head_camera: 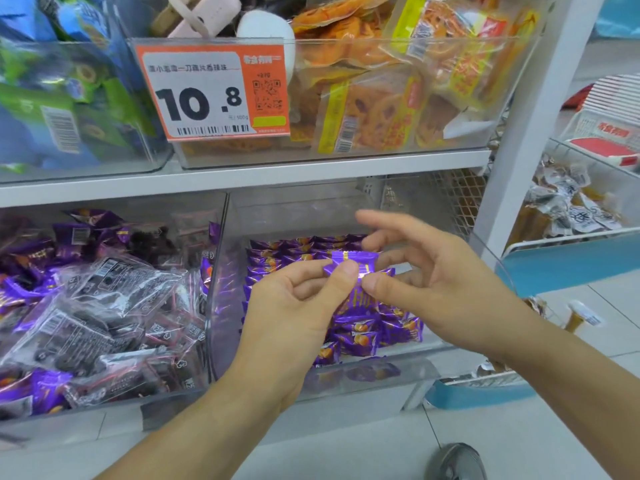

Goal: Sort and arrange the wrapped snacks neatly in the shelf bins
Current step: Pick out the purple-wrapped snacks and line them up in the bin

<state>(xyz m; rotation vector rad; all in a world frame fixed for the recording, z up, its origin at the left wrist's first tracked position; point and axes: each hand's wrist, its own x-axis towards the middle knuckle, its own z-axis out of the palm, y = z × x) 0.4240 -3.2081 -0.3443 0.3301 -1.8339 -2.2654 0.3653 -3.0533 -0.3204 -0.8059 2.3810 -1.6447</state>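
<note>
- Purple snack (353, 263) is held above the right lower bin (363, 375), between both hands. It stands about level with the bin's middle rows.
- Long axis runs roughly left to right and tilts slightly; one crimped end points up-right, toward the right hand's fingers. The face with print is partly hidden by thumbs.
- Left hand (294, 306): comes up from bottom centre, palm toward the camera, thumb and curled fingers pinching the snack's left end.
- Right hand (426, 282): comes in from the lower right, thumb and a lower finger pinching the snack's right lower edge. Its index finger is stretched out and raised, clear of the wrapper.
- Right lower bin: purple packs (298, 258) stand in tidy rows at the back, and looser ones lie at the front.
- Left lower bin (166, 400): clear packs (114, 289) with dark contents are mixed among purple ones, in no order.
- Upper shelf (242, 174): a bin of orange packs (381, 109) carries an orange price tag (211, 91) reading 10.8. A bin of blue-green packs (52, 98) sits to its left.
</note>
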